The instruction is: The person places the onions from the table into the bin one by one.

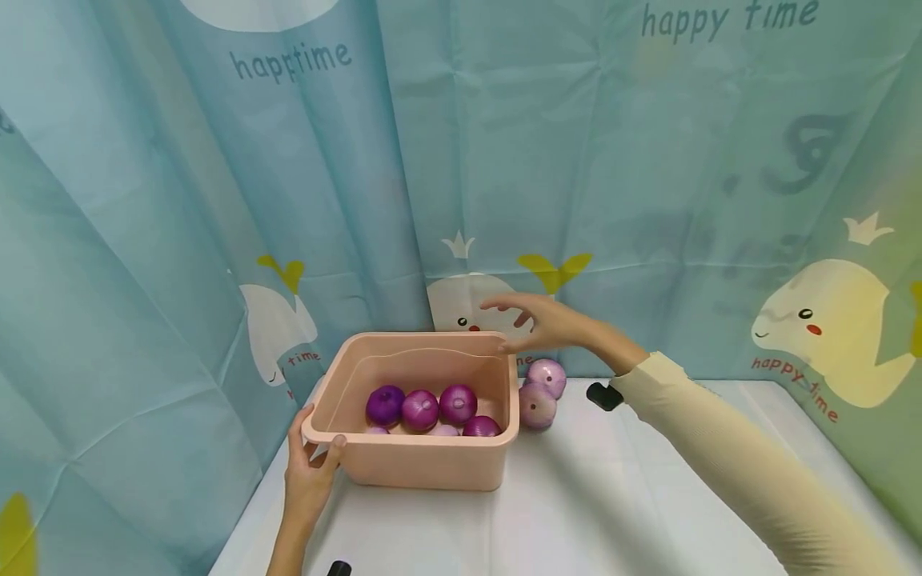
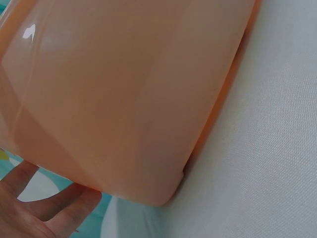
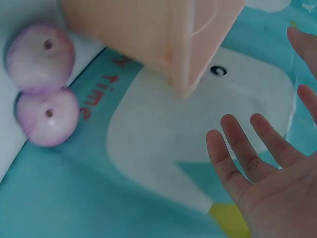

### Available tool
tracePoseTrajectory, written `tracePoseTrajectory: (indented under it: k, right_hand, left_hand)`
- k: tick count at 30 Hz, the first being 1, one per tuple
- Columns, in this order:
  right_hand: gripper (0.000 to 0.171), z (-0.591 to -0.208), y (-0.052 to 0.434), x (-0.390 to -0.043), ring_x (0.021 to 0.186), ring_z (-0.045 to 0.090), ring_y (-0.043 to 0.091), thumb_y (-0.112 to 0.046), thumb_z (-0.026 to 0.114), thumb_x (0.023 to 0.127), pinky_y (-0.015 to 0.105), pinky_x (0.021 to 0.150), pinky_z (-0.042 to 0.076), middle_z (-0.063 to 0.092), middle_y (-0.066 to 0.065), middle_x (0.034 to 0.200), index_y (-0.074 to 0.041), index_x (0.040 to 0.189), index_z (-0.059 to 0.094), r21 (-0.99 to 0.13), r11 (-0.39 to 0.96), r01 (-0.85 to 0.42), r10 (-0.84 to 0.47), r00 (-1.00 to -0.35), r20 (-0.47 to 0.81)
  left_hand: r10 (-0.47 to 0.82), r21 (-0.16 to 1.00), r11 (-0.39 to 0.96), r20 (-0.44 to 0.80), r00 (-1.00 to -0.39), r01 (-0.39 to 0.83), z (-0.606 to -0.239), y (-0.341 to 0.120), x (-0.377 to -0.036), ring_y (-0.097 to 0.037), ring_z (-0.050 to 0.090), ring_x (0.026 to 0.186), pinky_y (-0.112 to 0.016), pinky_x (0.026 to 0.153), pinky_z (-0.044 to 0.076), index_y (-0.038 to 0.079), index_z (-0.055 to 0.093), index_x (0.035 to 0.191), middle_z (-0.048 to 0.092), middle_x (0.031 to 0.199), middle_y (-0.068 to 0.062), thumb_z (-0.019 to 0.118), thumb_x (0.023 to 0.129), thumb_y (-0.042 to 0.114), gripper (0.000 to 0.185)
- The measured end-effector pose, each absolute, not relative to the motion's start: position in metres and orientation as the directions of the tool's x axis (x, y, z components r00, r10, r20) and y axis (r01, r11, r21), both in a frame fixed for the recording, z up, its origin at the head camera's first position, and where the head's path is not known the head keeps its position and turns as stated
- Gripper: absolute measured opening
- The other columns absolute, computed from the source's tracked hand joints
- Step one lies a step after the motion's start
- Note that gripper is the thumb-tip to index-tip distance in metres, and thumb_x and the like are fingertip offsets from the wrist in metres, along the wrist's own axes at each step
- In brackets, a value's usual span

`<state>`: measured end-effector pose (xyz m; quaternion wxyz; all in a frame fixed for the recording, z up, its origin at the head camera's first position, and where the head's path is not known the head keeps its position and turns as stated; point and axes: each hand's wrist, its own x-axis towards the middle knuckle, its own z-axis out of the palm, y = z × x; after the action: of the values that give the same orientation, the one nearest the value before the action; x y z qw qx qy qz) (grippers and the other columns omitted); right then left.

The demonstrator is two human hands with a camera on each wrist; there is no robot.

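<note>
Two pale purple onions [image 1: 542,392] sit on the white table [image 1: 612,496] just beside the right wall of a pink plastic tub [image 1: 425,464], one behind the other and touching; the right wrist view shows them [image 3: 44,87] lying against the foot of the curtain. Inside the tub lie several darker purple onions [image 1: 432,410], bunched toward the near wall. The tub stands on the left part of the table, close to the back.

The left hand [image 1: 311,468] grips the tub's near left corner, thumb hooked over the rim and fingers under the lip; from the left wrist camera only the fingers [image 2: 47,206] show, beneath the tub's rounded wall [image 2: 124,99]. The right hand [image 1: 540,320] hangs in the air above the tub's far right corner, just over the two loose onions, fingers spread and holding nothing; the right wrist view shows the open palm [image 3: 267,173] facing the curtain.

Behind everything hangs a light blue curtain [image 1: 504,160] printed with cream whales and the words "happy time". A cream sleeve [image 1: 735,456] covers the right arm, with a black strap [image 1: 603,395] at its wrist.
</note>
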<state>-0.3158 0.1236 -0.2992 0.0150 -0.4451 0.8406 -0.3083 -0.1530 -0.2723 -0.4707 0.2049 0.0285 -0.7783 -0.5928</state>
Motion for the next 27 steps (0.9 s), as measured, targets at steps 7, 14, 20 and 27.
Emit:
tracePoseTrajectory:
  k: [7,14,20,27]
  right_hand:
    - [0.070,-0.307,0.156,-0.310,0.118,0.062,0.035,-0.024,0.085,0.087,0.047,0.092,0.058,0.056,0.015,0.144,-0.017,0.149,0.053,-0.495,0.498,-0.712,-0.704,-0.665,0.250]
    - [0.070,-0.314,0.173,-0.306,0.106,0.068,0.032,-0.025,0.083,0.088,0.048,0.088,0.058,0.056,0.018,0.142,-0.019,0.150,0.052,-0.503,0.548,-0.668,-0.666,-0.713,0.221]
    - [0.072,-0.324,0.180,-0.307,0.107,0.068,0.034,-0.028,0.083,0.088,0.049,0.088,0.058,0.057,0.018,0.140,-0.021,0.152,0.050,-0.528,0.567,-0.633,-0.643,-0.740,0.196]
    - [0.071,-0.352,0.189,-0.312,0.109,0.067,0.039,-0.027,0.083,0.089,0.048,0.088,0.058,0.055,0.020,0.143,-0.020,0.152,0.050,-0.592,0.563,-0.577,-0.616,-0.770,0.164]
  left_hand:
    - [-0.295,0.940,0.293,0.264,-0.918,0.176,-0.470,-0.272,-0.153,-0.001,0.056,0.108,-0.019,0.077,0.057,0.026,0.019,0.163,0.029,0.163,-0.018,0.064,0.102,0.015,0.076]
    - [-0.305,0.936,0.308,0.268,-0.914,0.171,-0.469,-0.271,-0.153,0.003,0.055,0.107,-0.019,0.077,0.057,0.026,0.019,0.163,0.029,0.164,-0.017,0.064,0.103,0.016,0.076]
    - [-0.301,0.938,0.293,0.275,-0.913,0.186,-0.469,-0.272,-0.153,0.006,0.053,0.108,-0.018,0.076,0.057,0.024,0.019,0.163,0.028,0.163,-0.015,0.063,0.103,0.014,0.075]
    - [-0.298,0.937,0.294,0.279,-0.913,0.190,-0.471,-0.272,-0.154,0.006,0.053,0.111,-0.017,0.077,0.056,0.025,0.020,0.163,0.028,0.163,-0.014,0.063,0.103,0.014,0.075]
